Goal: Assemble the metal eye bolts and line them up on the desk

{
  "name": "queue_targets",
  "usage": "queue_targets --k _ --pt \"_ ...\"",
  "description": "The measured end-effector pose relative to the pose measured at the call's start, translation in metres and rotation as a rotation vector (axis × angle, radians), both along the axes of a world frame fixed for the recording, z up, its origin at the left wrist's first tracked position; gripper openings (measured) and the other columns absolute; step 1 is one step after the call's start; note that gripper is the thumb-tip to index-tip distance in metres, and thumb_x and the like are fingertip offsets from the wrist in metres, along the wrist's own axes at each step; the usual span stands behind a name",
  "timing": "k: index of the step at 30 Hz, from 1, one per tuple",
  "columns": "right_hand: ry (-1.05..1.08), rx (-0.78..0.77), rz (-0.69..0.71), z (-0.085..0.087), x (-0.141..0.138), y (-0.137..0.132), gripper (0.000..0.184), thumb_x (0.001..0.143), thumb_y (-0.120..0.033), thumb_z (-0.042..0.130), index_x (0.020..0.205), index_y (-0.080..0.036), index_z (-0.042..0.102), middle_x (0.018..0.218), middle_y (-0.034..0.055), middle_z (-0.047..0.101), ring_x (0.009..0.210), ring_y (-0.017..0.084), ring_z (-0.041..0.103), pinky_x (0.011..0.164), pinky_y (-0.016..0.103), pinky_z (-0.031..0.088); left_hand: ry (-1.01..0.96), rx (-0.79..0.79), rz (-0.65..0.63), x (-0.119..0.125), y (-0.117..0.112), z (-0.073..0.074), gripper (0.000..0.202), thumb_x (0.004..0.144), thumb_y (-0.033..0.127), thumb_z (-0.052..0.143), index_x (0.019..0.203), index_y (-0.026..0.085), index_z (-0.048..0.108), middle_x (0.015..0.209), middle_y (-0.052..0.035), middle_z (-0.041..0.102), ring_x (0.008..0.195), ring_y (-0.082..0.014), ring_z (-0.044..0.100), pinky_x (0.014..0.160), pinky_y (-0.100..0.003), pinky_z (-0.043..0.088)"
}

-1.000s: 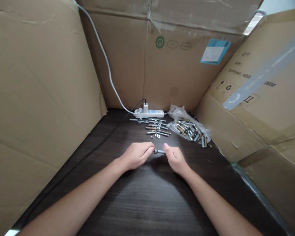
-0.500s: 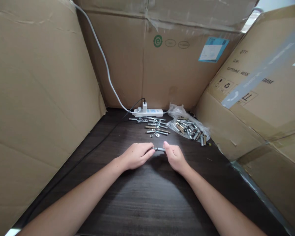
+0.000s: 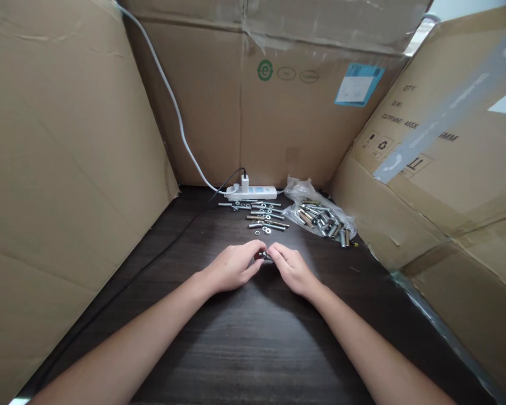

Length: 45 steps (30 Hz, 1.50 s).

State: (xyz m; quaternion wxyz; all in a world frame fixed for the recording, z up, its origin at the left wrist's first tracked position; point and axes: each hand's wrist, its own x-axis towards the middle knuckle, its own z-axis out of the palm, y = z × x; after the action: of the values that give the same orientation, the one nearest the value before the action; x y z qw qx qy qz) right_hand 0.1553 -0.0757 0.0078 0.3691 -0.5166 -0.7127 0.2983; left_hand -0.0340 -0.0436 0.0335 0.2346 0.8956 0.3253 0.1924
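My left hand point(image 3: 235, 266) and my right hand point(image 3: 292, 269) rest on the dark wooden table point(image 3: 253, 343), fingertips pinched together on a small metal bolt point(image 3: 263, 256) between them. Only a short bit of the bolt shows between the fingers. Just beyond my hands lie rows of loose bolts and washers point(image 3: 261, 216). To their right sits a clear plastic bag of metal anchor bolts point(image 3: 324, 219), spilling open on the table.
A white power strip point(image 3: 251, 192) with a plug and white cable point(image 3: 172, 107) lies at the back. Cardboard walls close in on the left point(image 3: 63, 185), back point(image 3: 278, 101) and right point(image 3: 442, 169). A black cable point(image 3: 160, 253) runs along the left.
My right hand has slid left along the bolt towards my left hand, so less of the bolt shows now. The view has shifted slightly.
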Motion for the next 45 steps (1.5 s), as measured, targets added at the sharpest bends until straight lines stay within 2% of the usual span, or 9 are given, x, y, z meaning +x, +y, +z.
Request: queue_targets --k 3,6,14,21,28,32,36,41,45 --pt "0.061 -0.06 0.05 0.0015 -0.0011 -0.0016 0.028 0.09 -0.042 0.042 0.088 -0.017 0.057 0.071 -0.0013 0.056 0.064 0.011 0.048 0.061 0.022 0.037 0.001 0.01 -0.01 0.0 0.0006 0.0 0.017 0.09 0.025 0.042 0.104 0.022 0.051 0.09 -0.0004 0.063 0.074 -0.0139 0.06 0.065 -0.024 0.042" --pt "0.116 -0.071 0.068 0.0006 -0.0016 -0.0023 0.026 0.087 -0.039 0.049 0.093 -0.016 0.06 0.076 0.0003 0.059 0.065 0.012 0.05 0.062 0.022 0.04 -0.008 0.026 -0.004 0.0 0.0011 0.0004 0.018 0.09 0.025 0.042 0.105 0.022 0.052 0.093 -0.0009 0.064 0.078 -0.0143 0.06 0.068 -0.025 0.043" --pt "0.098 0.0 -0.049 -0.0038 -0.004 -0.0034 0.019 0.08 -0.034 0.054 0.085 -0.016 0.06 0.062 -0.0024 0.052 0.051 0.009 0.041 0.049 0.02 0.034 -0.004 -0.017 0.003 0.0007 -0.0002 0.0031 0.02 0.091 0.028 0.041 0.107 0.023 0.052 0.098 -0.0015 0.064 0.083 -0.0159 0.06 0.072 -0.026 0.044" --pt "0.069 0.02 -0.047 -0.0022 -0.0043 -0.0045 0.016 0.078 -0.031 0.054 0.082 -0.016 0.059 0.058 -0.0037 0.049 0.049 0.008 0.039 0.046 0.019 0.031 -0.01 -0.062 -0.007 0.0012 -0.001 -0.001 0.018 0.093 0.031 0.038 0.102 0.023 0.052 0.091 -0.0002 0.063 0.079 -0.0156 0.058 0.071 -0.025 0.042" --pt "0.037 0.022 -0.012 0.0016 -0.0066 -0.0075 0.013 0.076 -0.03 0.055 0.079 -0.017 0.057 0.055 -0.005 0.046 0.047 0.007 0.038 0.046 0.02 0.031 0.007 -0.045 -0.019 0.0002 0.0005 -0.0028 0.035 0.096 0.036 0.027 0.077 0.019 0.052 0.071 0.0011 0.057 0.066 -0.0127 0.052 0.064 -0.023 0.038" --pt "0.047 0.009 -0.047 0.0018 -0.0052 -0.0062 0.012 0.075 -0.029 0.055 0.077 -0.017 0.056 0.053 -0.0057 0.043 0.046 0.007 0.036 0.045 0.02 0.029 -0.111 -0.019 0.029 -0.0004 -0.0006 -0.0011 0.022 0.094 0.028 0.032 0.095 0.02 0.052 0.084 0.0002 0.059 0.074 -0.0123 0.054 0.068 -0.023 0.04" --pt "0.072 0.003 -0.07 -0.0004 -0.004 -0.0046 0.01 0.075 -0.027 0.054 0.077 -0.017 0.056 0.054 -0.0052 0.044 0.047 0.007 0.036 0.045 0.02 0.028 -0.148 0.016 -0.034 0.0004 -0.0003 -0.003 0.022 0.092 0.021 0.035 0.102 0.021 0.054 0.094 -0.0013 0.06 0.081 -0.0122 0.055 0.073 -0.023 0.041" --pt "0.071 0.002 -0.065 0.0007 -0.0059 -0.006 0.011 0.074 -0.027 0.056 0.077 -0.016 0.057 0.053 -0.0055 0.043 0.046 0.007 0.035 0.045 0.02 0.028 -0.119 -0.008 -0.029 -0.0002 0.0019 -0.0053 0.022 0.092 0.02 0.034 0.102 0.021 0.055 0.097 -0.0012 0.062 0.085 -0.0131 0.057 0.075 -0.023 0.043" --pt "0.07 0.004 -0.06 0.0006 -0.0057 -0.0064 0.012 0.075 -0.027 0.056 0.078 -0.016 0.057 0.053 -0.0052 0.044 0.046 0.007 0.036 0.045 0.019 0.029 -0.025 0.001 -0.027 -0.0009 0.0032 -0.0059 0.021 0.092 0.023 0.036 0.091 0.02 0.057 0.088 -0.0008 0.062 0.079 -0.0137 0.057 0.071 -0.024 0.043"
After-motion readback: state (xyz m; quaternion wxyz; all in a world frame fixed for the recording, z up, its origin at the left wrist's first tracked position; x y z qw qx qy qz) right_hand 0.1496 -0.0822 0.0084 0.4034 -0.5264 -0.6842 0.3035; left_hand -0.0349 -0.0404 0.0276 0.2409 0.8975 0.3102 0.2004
